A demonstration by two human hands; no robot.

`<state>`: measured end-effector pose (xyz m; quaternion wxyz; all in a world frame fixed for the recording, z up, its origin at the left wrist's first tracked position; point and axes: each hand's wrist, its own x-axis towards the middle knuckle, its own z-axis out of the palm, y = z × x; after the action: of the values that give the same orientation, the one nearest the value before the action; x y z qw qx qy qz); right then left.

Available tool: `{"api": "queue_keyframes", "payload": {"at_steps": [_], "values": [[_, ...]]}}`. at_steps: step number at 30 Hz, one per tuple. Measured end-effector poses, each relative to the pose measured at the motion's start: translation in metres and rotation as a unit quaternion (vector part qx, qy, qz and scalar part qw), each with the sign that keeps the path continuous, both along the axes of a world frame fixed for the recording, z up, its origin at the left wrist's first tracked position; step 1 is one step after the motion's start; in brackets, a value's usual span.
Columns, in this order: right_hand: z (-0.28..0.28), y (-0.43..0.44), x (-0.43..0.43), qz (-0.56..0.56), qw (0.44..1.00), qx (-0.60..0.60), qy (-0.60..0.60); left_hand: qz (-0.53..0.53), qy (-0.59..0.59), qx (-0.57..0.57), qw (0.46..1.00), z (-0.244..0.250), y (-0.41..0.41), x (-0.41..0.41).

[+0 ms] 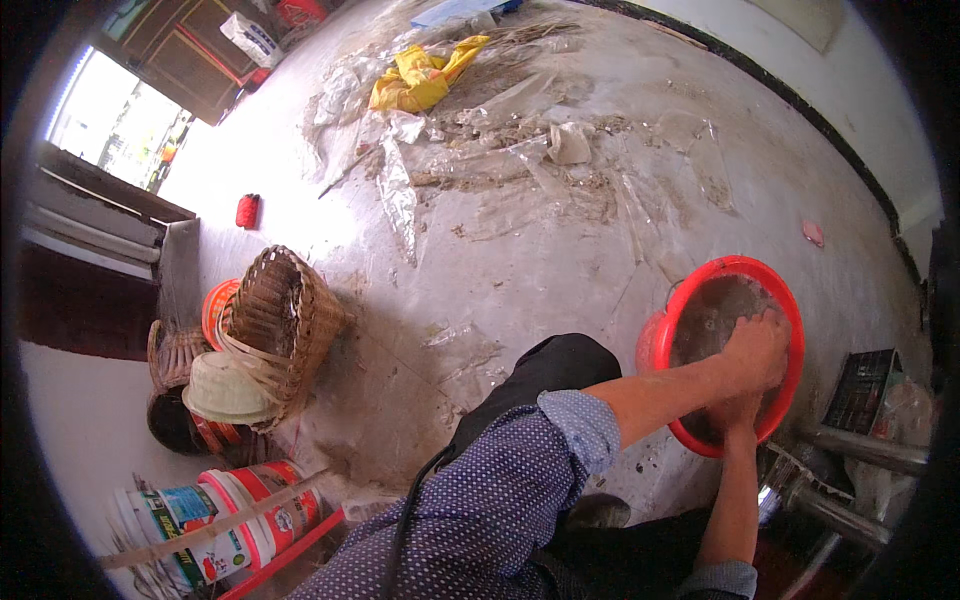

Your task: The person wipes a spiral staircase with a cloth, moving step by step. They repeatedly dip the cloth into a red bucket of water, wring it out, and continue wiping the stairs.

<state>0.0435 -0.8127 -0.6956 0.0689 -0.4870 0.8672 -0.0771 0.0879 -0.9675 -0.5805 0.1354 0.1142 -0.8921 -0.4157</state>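
Observation:
A red plastic bucket (796,330) with a thin wire handle stands on the floor at the right, with dull greyish-brown contents inside. Both my hands are at its mouth, close together. My left hand (757,349) is uppermost, its fingers curled near the far right of the rim. Beneath it, partly covered by the left hand and forearm, my right hand (736,411) reaches in over the near rim. Whether anything is between the fingers of either hand is hidden.
Plastic sheeting (397,195), dirt and a yellow bag (412,79) litter the floor ahead. Woven baskets (319,337) with a pale basin (225,390) lie left, above paint buckets (262,495) and a red pole (289,555). Metal tubes (840,517) and a black crate (859,390) stand right.

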Motion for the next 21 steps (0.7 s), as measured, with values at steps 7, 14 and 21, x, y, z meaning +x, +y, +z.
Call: {"api": "queue_keyframes", "payload": {"at_steps": [7,14,21], "values": [[0.021,-0.006,0.002,-0.046,0.994,0.09,-0.033,-0.061,0.065,0.073,0.993,0.027,-0.026,0.005],[0.081,-0.057,0.044,-0.118,0.979,0.138,-0.096,-0.123,0.109,-0.064,0.984,0.101,-0.136,0.055],[0.1,-0.066,0.051,-0.109,0.973,0.163,-0.124,-0.26,-0.114,-0.151,0.947,0.17,-0.214,0.198]]}}
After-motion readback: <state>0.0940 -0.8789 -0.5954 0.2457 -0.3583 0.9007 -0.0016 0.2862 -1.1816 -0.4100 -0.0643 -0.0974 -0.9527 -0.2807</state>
